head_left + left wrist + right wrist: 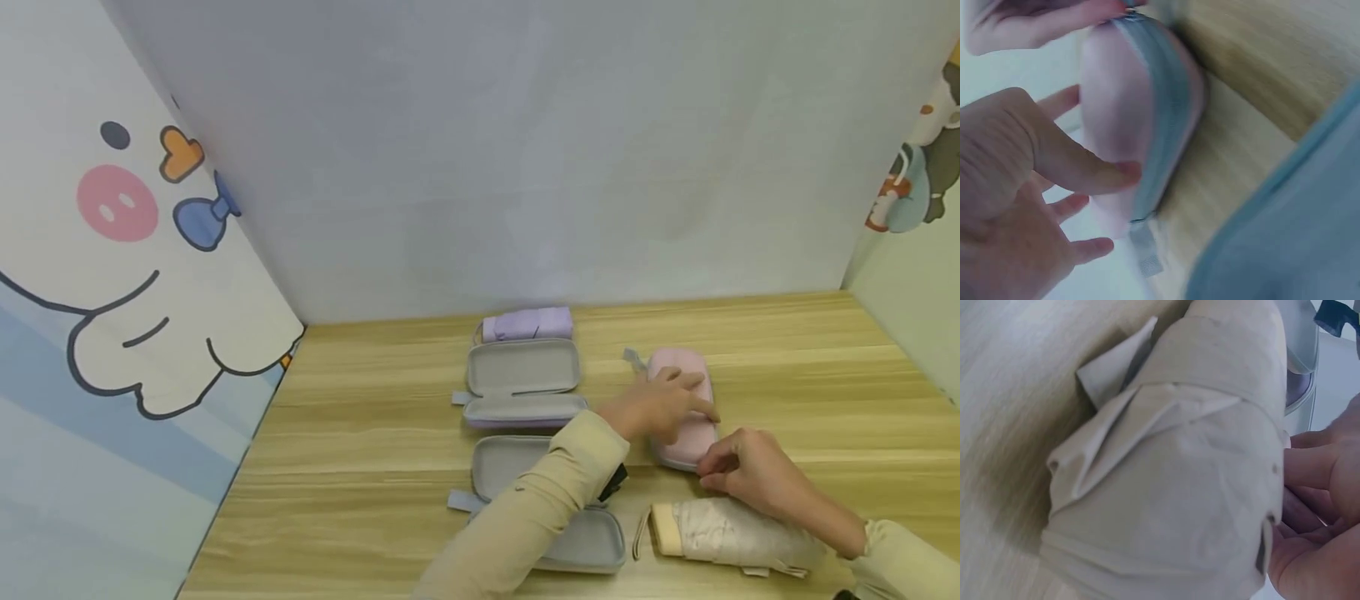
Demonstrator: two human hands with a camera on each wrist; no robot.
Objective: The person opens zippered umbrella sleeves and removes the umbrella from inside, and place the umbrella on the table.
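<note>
A pink zip case [686,433] lies closed on the table, its grey zipper band [1166,94] along the side. My left hand [663,406] rests across its lid, thumb and fingers spread and fairly straight. At the case's near right corner, my right hand [750,471] pinches the small zipper pull [1130,11], mostly covered by the fingertips. Just below that hand lies a folded beige umbrella [738,533] with a pale yellow end and a wrist loop. In the right wrist view the umbrella [1191,475] fills the middle and hides part of the right hand's work.
Left of the pink case, a purple-edged case [522,367] stands unfolded, showing grey lining. Behind it lies a folded purple umbrella [528,323]. Another unfolded grey-lined case [588,542] sits nearer, partly under my left sleeve [517,525]. A pale wall [562,167] bounds the table's back.
</note>
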